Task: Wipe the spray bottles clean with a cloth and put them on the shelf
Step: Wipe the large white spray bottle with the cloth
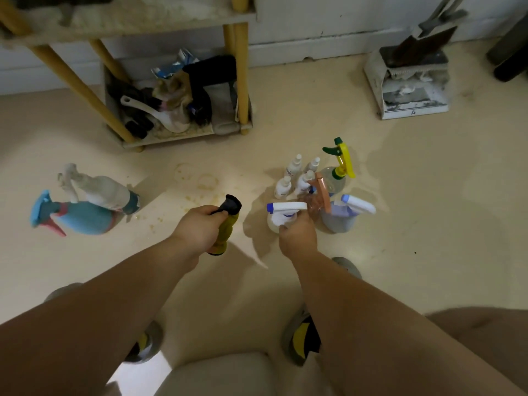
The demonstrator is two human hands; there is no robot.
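Though upright, bottle (285,207) in right hand (298,238).

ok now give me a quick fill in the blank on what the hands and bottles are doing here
1. The left hand grips a rolled yellow and black ____.
2. The right hand holds a white spray bottle whose nozzle tip is ____.
3. Beyond it stand ____ small white bottles.
4. The blue spray bottle lies on the ____, beside a grimy white one.
Missing words: cloth; blue; four; floor.
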